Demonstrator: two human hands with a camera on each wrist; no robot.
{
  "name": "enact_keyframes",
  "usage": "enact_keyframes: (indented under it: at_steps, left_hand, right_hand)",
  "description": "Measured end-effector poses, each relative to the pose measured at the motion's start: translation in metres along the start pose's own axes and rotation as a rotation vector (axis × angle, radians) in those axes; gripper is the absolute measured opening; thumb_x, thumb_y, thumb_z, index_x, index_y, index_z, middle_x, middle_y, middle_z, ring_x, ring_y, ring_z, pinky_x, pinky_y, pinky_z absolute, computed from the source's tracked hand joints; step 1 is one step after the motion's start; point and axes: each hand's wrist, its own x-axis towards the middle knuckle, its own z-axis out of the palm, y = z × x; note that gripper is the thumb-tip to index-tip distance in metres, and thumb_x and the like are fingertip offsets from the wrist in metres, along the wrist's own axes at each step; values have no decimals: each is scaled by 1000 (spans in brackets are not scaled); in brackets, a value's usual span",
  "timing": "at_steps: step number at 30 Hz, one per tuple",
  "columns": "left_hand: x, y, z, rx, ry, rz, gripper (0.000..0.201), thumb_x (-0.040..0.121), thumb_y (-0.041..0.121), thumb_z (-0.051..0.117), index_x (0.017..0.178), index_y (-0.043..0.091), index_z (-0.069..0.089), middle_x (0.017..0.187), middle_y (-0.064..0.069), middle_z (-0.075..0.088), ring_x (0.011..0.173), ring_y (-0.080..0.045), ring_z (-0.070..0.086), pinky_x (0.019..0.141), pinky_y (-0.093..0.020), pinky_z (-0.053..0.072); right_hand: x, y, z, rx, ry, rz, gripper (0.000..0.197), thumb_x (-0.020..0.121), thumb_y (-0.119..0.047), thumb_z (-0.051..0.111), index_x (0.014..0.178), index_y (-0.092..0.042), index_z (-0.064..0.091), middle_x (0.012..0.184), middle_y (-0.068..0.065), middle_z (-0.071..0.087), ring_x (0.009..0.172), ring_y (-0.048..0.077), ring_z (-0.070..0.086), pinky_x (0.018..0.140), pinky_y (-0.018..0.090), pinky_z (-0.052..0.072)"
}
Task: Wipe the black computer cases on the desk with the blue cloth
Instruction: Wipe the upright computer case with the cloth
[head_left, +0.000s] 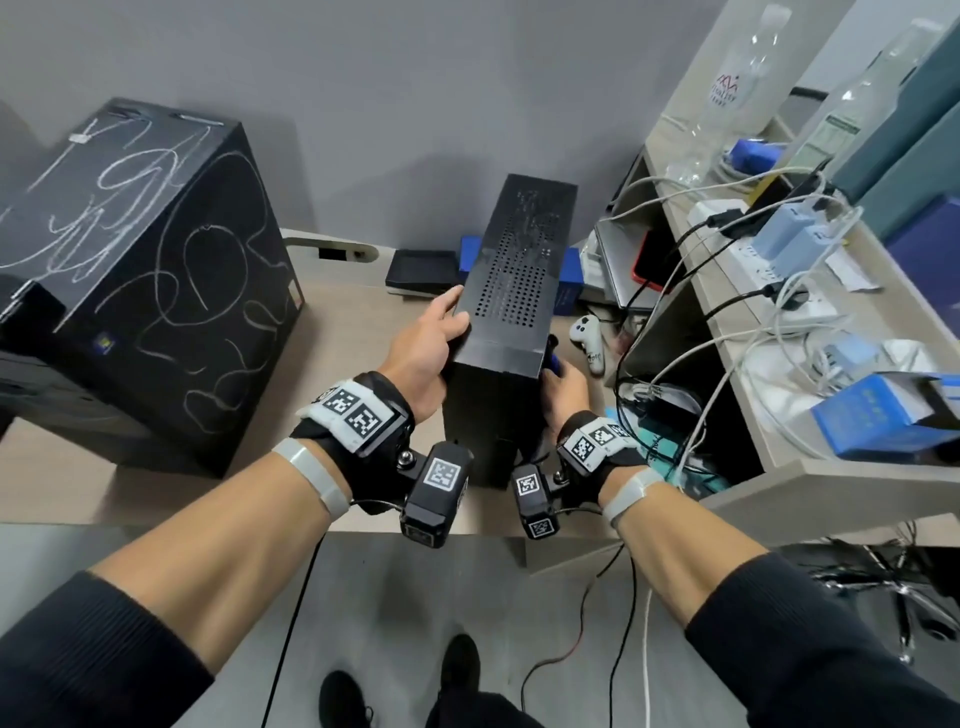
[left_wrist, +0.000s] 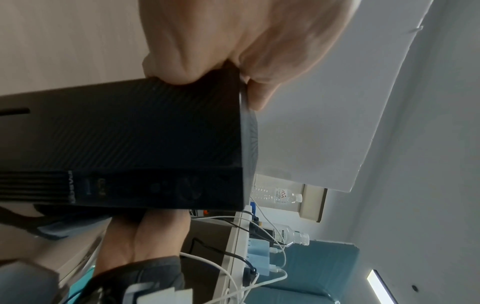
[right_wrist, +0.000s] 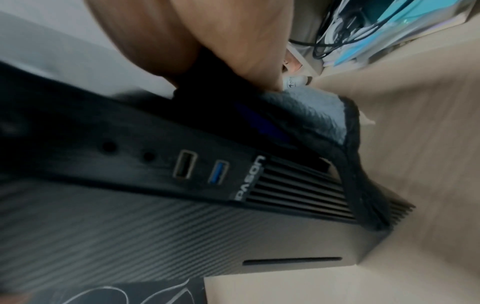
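A slim black computer case (head_left: 511, 270) with a perforated top stands upright on the desk (head_left: 130, 493). My left hand (head_left: 431, 338) grips its upper left edge, thumb on top; the left wrist view shows my fingers (left_wrist: 221, 51) wrapped over the case's corner (left_wrist: 130, 133). On the case's right side, my right hand (head_left: 563, 389) holds the blue cloth (head_left: 553, 358) against the panel. In the right wrist view the cloth (right_wrist: 319, 115) drapes down beside the front ports of the case (right_wrist: 130, 226). A large black case (head_left: 150, 270) covered in white scribbles stands at the left.
A white game controller (head_left: 589, 338) lies just right of the slim case. A shelf (head_left: 831, 467) on the right carries a power strip (head_left: 753, 260), tangled cables, plastic bottles (head_left: 737, 88) and blue boxes. A flat black box (head_left: 421, 270) sits behind the case.
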Motion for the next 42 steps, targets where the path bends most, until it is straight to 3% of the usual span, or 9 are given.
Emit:
enact_keyframes:
  at_steps: [3,12,16,19,23,26,29,36,42]
  left_hand:
    - [-4,0,6,23,-11,-12,48,107,9,35,152,25,38,138,-2,61,120,-21,62,90,-32,54]
    - [-13,6,7,35,-12,-2,42,107,16,37,148,26,41,137,-4,60,117,-21,62,98,-38,52]
    - [-14,18,2,181,-45,-53,35,104,42,38,116,28,67,124,0,66,116,-20,55,99,-39,42]
    - [-8,25,-1,207,27,-72,40,102,52,37,116,28,66,130,1,64,124,-21,51,111,-46,31]
    - [-3,35,3,198,91,-25,43,102,53,39,123,23,61,131,4,59,121,-14,51,101,-36,32]
    - [1,35,5,192,56,-30,46,102,59,33,112,26,63,127,5,63,118,-13,55,106,-38,37]
    - [4,31,-2,161,37,-53,68,96,72,26,132,24,57,126,10,63,116,-11,58,110,-44,39]
    - [7,39,-8,91,-47,-85,73,88,83,25,120,26,57,114,8,61,103,-13,61,87,-37,49]
    - [-4,34,-6,219,-140,-103,77,97,73,14,117,23,68,109,7,75,104,-9,66,89,-30,48]
  right_hand:
    - [-2,-3,0,52,-41,49,25,90,-6,48,99,-15,70,103,16,72,100,34,67,96,46,52]
    - [-15,-37,-6,84,-154,59,22,89,-5,53,104,-5,69,103,19,72,98,36,68,95,51,53]
    - [-44,-80,-25,128,-102,-14,16,80,-1,45,82,0,61,75,17,59,61,20,57,57,27,47]
    - [-67,-111,-34,189,-75,-137,11,72,-2,48,79,-4,57,76,16,49,70,26,46,64,33,38]
    - [-86,-143,-33,-114,-87,-456,31,81,0,54,71,-28,65,68,-9,58,66,9,50,65,24,40]
    - [-83,-142,-15,-579,-168,-589,36,78,-34,57,106,-17,73,115,-6,66,108,14,55,97,29,39]
    - [-81,-124,-4,-885,-196,-578,65,79,-53,43,129,-17,63,154,2,39,143,29,27,118,46,17]
    - [-131,-100,-3,-919,-281,-812,49,84,-23,49,132,-24,61,149,-1,47,142,21,36,115,40,27]
    - [-132,-91,-27,-763,-249,-757,51,87,-9,49,135,-22,58,150,-6,46,146,14,29,122,38,20]
